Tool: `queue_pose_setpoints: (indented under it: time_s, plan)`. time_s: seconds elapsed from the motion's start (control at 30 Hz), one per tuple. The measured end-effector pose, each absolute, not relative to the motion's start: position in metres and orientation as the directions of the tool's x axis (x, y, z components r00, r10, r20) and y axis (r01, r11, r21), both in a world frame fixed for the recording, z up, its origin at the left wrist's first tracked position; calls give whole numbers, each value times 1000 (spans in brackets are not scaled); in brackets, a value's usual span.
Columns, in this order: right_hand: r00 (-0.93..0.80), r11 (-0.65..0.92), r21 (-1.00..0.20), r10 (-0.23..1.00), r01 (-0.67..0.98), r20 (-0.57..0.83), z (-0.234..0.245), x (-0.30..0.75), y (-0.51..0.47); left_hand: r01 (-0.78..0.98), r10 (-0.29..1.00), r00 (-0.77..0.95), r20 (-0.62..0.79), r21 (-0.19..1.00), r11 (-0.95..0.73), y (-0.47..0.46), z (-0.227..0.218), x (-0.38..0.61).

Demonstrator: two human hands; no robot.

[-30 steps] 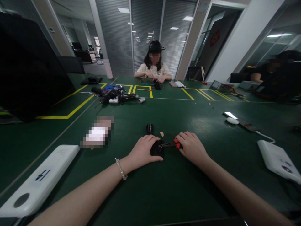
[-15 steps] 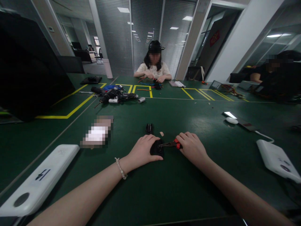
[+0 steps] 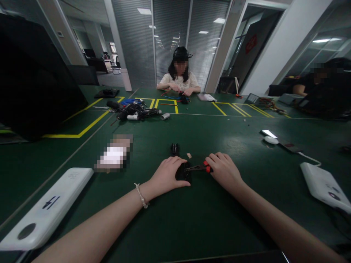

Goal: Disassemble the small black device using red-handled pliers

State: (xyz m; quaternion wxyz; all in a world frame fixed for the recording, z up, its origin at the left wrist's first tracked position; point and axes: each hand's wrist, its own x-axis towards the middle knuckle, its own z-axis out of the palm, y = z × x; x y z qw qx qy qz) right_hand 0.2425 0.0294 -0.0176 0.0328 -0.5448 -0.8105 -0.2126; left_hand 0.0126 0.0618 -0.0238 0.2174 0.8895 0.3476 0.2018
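My left hand [image 3: 167, 173] grips a small flat black part [image 3: 183, 172] against the green table, thumb along its near side and fingers over its far side. In my right hand [image 3: 223, 168] are red-handled needle-nose pliers [image 3: 197, 168], fingers closed around the grips. The pliers' jaws point left and their tips meet the top of the black part; whether they pinch anything there is too small to tell. Just beyond my left fingers lies another black piece [image 3: 174, 149], shiny and rounded. A small pale scrap [image 3: 189, 155] rests to its right.
White power-bank-like devices lie at the left [image 3: 49, 206] and right [image 3: 325, 184]. A blurred-out phone-like object [image 3: 115, 153] is left of my hands. Tangled black cables [image 3: 134, 109] sit farther back. Across the table [image 3: 214, 226], a person [image 3: 179, 75] handles wires.
Both hands, the black part and the pliers stay almost exactly where they were. The view has shifted only very slightly.
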Motion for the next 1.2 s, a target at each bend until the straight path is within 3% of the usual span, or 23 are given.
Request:
queue_pose_setpoints:
  time_s: [0.27,1.2]
  plan:
    - [-422,319,332,853,888,308,-13,240,28,527,704,677,212,528,-666,61,-23,12]
    - [-391,331,238,876,913,282,-17,243,29,535,711,672,209,528,-660,61,-22,12]
